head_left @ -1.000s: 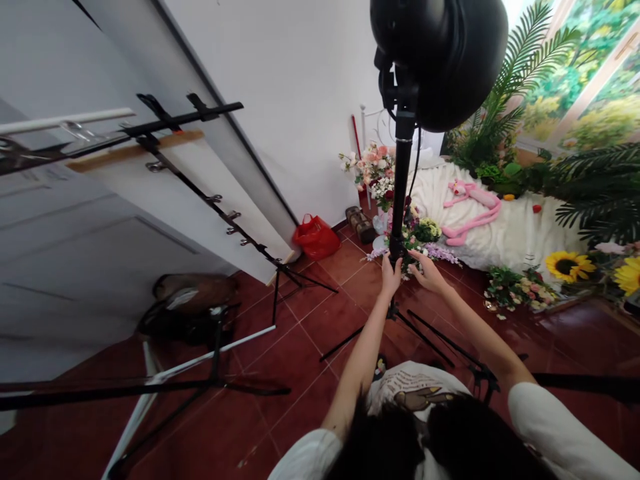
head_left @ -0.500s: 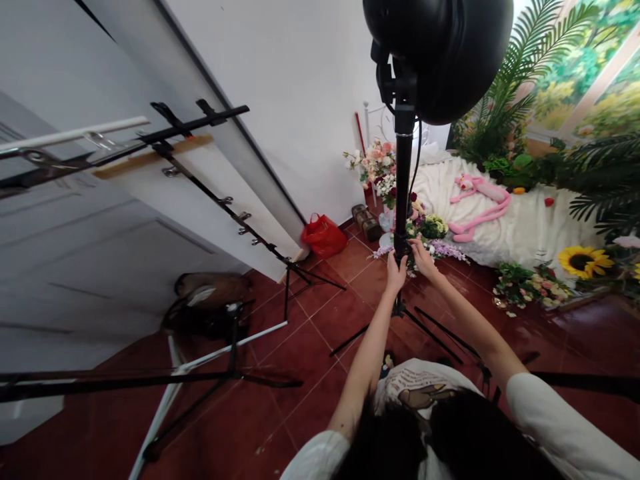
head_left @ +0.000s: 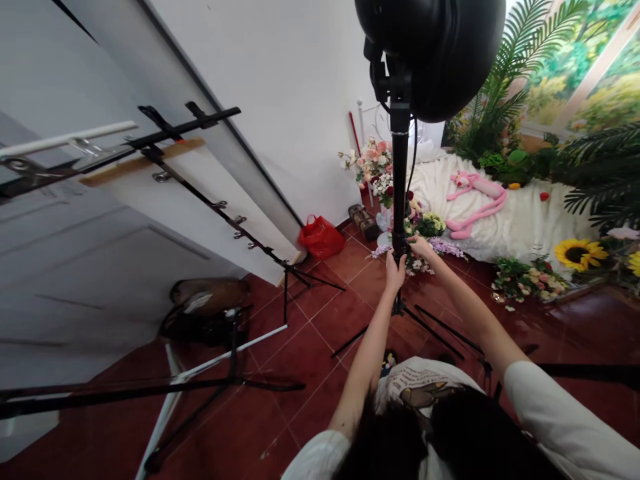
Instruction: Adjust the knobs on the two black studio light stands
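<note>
A black light stand (head_left: pixel 399 177) rises upright in front of me, with a large black lamp head (head_left: pixel 440 60) on top and a cable hanging beside the pole. My left hand (head_left: pixel 395 270) is wrapped round the pole just below a collar. On the right side of that collar, my right hand (head_left: pixel 421 247) has its fingers closed at what looks like the tightening knob; the fingers mostly hide it. Below my hands, the stand's legs spread over the red tiled floor (head_left: pixel 320 360).
Left stand black stands with clips and a white backdrop board (head_left: pixel 220 200). A red plastic bag (head_left: pixel 323 237) sits by the wall. Right are a bed-like surface with white fabric (head_left: pixel 525 220), a pink plush toy (head_left: pixel 480 200), artificial flowers (head_left: pixel 580 254) and palm leaves (head_left: pixel 500 80).
The view has shifted slightly, so most things sit a little further left. My right-hand fingers have turned a little at the collar; my left hand keeps its grip.
</note>
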A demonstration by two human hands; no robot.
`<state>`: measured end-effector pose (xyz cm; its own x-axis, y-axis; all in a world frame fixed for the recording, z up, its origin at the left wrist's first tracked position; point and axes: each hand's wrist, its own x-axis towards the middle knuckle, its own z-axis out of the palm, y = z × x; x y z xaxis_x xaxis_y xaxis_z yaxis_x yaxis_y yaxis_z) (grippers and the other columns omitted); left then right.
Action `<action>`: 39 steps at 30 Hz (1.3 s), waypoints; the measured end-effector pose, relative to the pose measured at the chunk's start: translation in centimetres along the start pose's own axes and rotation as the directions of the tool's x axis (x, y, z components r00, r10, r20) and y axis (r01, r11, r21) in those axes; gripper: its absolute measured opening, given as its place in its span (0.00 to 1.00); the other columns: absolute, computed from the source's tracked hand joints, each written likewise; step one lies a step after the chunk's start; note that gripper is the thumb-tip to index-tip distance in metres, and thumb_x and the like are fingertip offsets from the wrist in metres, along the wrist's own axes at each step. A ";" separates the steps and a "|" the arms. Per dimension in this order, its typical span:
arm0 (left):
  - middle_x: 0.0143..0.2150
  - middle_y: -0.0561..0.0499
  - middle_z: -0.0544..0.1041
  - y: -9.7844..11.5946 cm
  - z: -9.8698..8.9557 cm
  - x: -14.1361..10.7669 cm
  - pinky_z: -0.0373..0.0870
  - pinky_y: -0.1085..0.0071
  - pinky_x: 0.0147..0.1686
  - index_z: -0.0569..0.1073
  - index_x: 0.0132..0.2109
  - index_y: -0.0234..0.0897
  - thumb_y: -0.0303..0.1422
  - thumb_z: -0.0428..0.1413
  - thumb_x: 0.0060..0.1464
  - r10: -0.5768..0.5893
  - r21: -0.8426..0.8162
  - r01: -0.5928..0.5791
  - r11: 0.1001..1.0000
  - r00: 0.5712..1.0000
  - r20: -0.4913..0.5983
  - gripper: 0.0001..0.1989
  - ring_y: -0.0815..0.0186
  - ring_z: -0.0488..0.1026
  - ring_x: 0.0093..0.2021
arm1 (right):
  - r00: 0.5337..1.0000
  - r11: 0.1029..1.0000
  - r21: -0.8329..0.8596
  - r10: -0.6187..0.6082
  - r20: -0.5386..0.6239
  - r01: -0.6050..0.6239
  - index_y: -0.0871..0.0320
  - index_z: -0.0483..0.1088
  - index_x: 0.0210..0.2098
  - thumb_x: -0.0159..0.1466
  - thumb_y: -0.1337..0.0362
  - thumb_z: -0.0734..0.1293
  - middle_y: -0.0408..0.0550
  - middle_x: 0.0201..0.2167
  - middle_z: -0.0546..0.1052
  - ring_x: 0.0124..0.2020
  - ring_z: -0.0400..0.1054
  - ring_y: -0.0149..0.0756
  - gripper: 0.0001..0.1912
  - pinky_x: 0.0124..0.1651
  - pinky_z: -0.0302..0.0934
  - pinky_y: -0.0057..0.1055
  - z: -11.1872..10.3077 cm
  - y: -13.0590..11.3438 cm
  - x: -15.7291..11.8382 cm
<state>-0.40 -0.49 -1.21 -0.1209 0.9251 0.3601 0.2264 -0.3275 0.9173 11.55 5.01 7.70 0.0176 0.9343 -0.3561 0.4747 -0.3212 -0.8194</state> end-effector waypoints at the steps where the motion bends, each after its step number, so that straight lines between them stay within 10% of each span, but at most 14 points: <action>1: 0.54 0.36 0.71 0.2 0.0 -0.1 0.63 0.58 0.60 0.64 0.57 0.35 0.48 0.48 0.62 -0.002 0.023 0.003 1.000 1.000 -0.004 0.24 0.57 0.68 0.59 | 0.999 0.999 -0.024 0.047 0.021 -0.046 0.62 0.73 0.38 0.61 0.69 0.66 0.33 0.07 0.59 0.09 0.50 0.26 0.06 0.16 0.47 0.24 0.0 -0.5 0.2; 7: 0.56 0.32 0.69 2.4 1.0 -1.1 0.60 0.54 0.61 0.63 0.57 0.33 0.46 0.45 0.64 -0.045 0.166 0.077 0.983 0.981 -0.191 0.24 0.52 0.66 0.60 | 0.993 0.993 0.017 0.115 0.031 -0.115 0.59 0.71 0.28 0.64 0.64 0.66 0.39 0.09 0.66 0.10 0.58 0.28 0.08 0.17 0.55 0.24 0.1 -1.6 -0.2; 13: 0.59 0.29 0.55 2.0 4.1 -5.7 0.51 0.47 0.64 0.57 0.56 0.33 0.38 0.45 0.64 -0.141 0.158 0.264 0.952 0.830 -0.540 0.18 0.50 0.55 0.66 | 0.989 0.917 0.372 0.128 0.074 -0.147 0.58 0.67 0.36 0.70 0.52 0.60 0.45 0.17 0.76 0.18 0.72 0.32 0.16 0.21 0.62 0.21 -2.9 4.3 -6.1; 19: 0.54 0.35 0.58 1.0 9.9 -10.7 0.65 0.54 0.56 0.57 0.52 0.33 0.28 0.49 0.58 -0.206 0.108 0.226 0.968 0.964 -0.167 0.15 0.60 0.68 0.48 | 0.939 0.741 0.657 0.309 -0.149 -0.140 0.60 0.69 0.36 0.72 0.55 0.58 0.46 0.21 0.78 0.21 0.74 0.30 0.17 0.27 0.67 0.23 -9.2 13.0 -16.0; 23: 0.50 0.41 0.62 3.2 15.8 -13.2 0.68 0.62 0.50 0.56 0.51 0.35 0.29 0.48 0.60 -0.191 -0.059 0.207 0.976 0.959 0.208 0.13 0.67 0.68 0.41 | 0.808 0.586 0.809 0.456 -0.374 0.044 0.60 0.70 0.37 0.73 0.56 0.56 0.49 0.26 0.80 0.25 0.75 0.29 0.17 0.32 0.69 0.24 -12.8 17.2 -23.6; 28: 0.49 0.43 0.66 8.5 22.9 -17.5 0.69 0.66 0.49 0.58 0.51 0.37 0.38 0.46 0.64 -0.013 -0.246 0.192 0.950 0.813 0.583 0.12 0.66 0.70 0.46 | 0.626 0.463 0.855 0.602 -0.496 0.233 0.59 0.70 0.37 0.73 0.58 0.56 0.49 0.28 0.81 0.27 0.75 0.29 0.16 0.35 0.69 0.25 -16.0 20.3 -32.3; 32: 0.49 0.42 0.70 13.2 27.0 -20.6 0.69 0.66 0.51 0.64 0.50 0.37 0.46 0.44 0.65 0.154 -0.323 0.190 0.927 0.593 0.791 0.17 0.65 0.71 0.48 | 0.531 0.418 0.855 0.670 -0.519 0.308 0.59 0.71 0.38 0.72 0.60 0.58 0.47 0.27 0.81 0.26 0.75 0.29 0.13 0.35 0.69 0.25 -17.5 21.3 -37.7; 39: 0.59 0.41 0.69 20.0 31.5 -23.9 0.60 0.61 0.64 0.66 0.58 0.38 0.50 0.41 0.65 0.437 -0.501 0.198 0.842 0.293 0.850 0.26 0.63 0.67 0.60 | 0.444 0.440 0.809 0.681 -0.583 0.388 0.59 0.71 0.41 0.72 0.60 0.60 0.47 0.30 0.81 0.26 0.74 0.29 0.11 0.33 0.69 0.24 -19.1 21.1 -42.7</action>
<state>37.42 -23.11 3.13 0.8853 0.2915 0.3622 -0.3180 -0.1887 0.9291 37.65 -38.74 14.22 0.8440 0.2859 -0.4537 -0.4964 0.0961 -0.8628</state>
